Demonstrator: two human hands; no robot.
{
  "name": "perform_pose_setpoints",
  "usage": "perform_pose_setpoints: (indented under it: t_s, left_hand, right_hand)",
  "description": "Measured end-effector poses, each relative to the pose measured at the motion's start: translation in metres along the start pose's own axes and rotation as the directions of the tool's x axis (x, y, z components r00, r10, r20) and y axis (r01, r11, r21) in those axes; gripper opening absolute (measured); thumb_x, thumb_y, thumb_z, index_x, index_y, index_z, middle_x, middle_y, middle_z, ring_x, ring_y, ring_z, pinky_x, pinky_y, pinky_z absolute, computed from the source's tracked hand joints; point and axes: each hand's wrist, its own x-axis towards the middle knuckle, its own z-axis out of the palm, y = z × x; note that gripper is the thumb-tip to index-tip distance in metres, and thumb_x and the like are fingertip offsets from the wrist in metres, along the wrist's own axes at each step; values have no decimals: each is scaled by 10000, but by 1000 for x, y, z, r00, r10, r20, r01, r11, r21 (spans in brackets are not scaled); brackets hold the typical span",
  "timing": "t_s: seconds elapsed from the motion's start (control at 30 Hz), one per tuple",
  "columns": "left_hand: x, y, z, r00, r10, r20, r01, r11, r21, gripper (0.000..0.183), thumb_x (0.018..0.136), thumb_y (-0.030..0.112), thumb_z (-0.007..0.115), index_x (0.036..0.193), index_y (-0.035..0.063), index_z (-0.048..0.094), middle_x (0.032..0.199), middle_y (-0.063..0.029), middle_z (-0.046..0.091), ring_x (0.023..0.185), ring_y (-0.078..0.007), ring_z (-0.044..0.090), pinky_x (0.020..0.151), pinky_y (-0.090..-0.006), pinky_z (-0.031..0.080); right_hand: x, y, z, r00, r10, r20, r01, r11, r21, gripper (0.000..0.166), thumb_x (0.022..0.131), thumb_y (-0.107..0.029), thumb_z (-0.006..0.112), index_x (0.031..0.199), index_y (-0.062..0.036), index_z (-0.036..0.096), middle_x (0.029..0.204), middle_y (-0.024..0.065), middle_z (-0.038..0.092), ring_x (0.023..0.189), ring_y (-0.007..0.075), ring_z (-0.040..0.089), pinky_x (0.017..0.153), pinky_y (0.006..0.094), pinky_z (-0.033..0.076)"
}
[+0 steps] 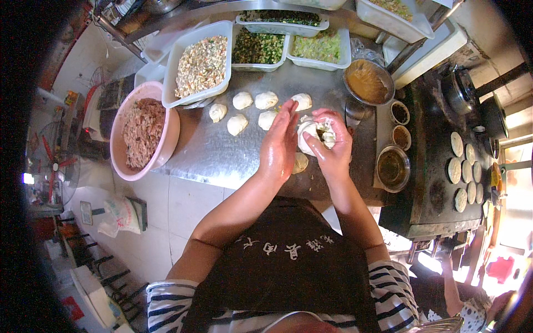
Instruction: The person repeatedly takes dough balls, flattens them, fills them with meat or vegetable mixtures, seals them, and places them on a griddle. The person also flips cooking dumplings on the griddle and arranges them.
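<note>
My right hand (336,143) is curled around a white dough piece (307,139), its thumb pressing near an opening. Dark filling shows inside that opening. Upright and flat, my left hand (278,145) is beside the dough with its fingers straight; whether the palm touches it cannot be told. Both hands look shiny and wet. Beyond them, several filled dough balls (242,100) lie on the steel worktop (200,154). Below the held dough, another dough ball (300,163) is partly covered by my left wrist.
A pink basin (175,137) of minced meat stands left. Along the back are plastic tubs (229,75) of chopped fillings. At right sit a bowl of brown paste (366,81), a metal bowl of liquid (392,168) and a griddle (437,195) with several flat cakes (454,170). Another person's arm (452,287) shows lower right.
</note>
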Motion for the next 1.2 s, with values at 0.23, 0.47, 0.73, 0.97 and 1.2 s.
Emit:
perform_pose_setpoints:
  t_s: [0.23,0.47,0.73,0.97,1.2]
  left_hand:
    - [-16,6,18,971,-237,-11,226,937,-268,419,949,398,418,1154,41,494,1056,-72,576,971,-188,571,856,-343,464]
    - [-5,30,5,835,-530,146,544,756,-364,508,939,495,369,1151,54,505,1093,-90,574,1033,-224,560,913,-380,436]
    - [-7,22,-12,837,-533,123,547,804,-234,457,922,484,428,998,56,568,911,-62,613,879,-190,597,805,-341,490]
    - [-5,16,-16,828,-522,206,561,755,-340,374,937,403,455,1024,55,562,956,-60,608,866,-183,598,788,-329,488]
    - [-17,14,-4,934,-341,112,351,932,-94,313,933,327,497,1045,43,564,978,-59,606,896,-155,592,803,-304,481]
  right_hand:
    - [-6,-4,32,969,-221,-109,199,963,-181,363,629,-98,749,928,-23,557,1024,145,568,947,267,555,840,361,438]
    - [-6,-10,26,984,-73,-160,98,983,158,124,730,51,617,787,-6,523,891,146,631,849,237,615,801,330,470]
    - [-8,-24,29,917,-395,46,396,898,-193,292,649,31,747,729,-28,472,853,138,644,827,271,641,807,367,490]
    - [-13,-14,27,979,-205,2,205,978,-24,645,644,-139,809,1161,-22,440,1290,181,429,1111,235,511,944,363,391]
    - [-19,-12,20,976,-203,80,216,946,-242,481,674,-214,791,1046,-4,570,1109,182,584,1091,278,535,1015,439,323]
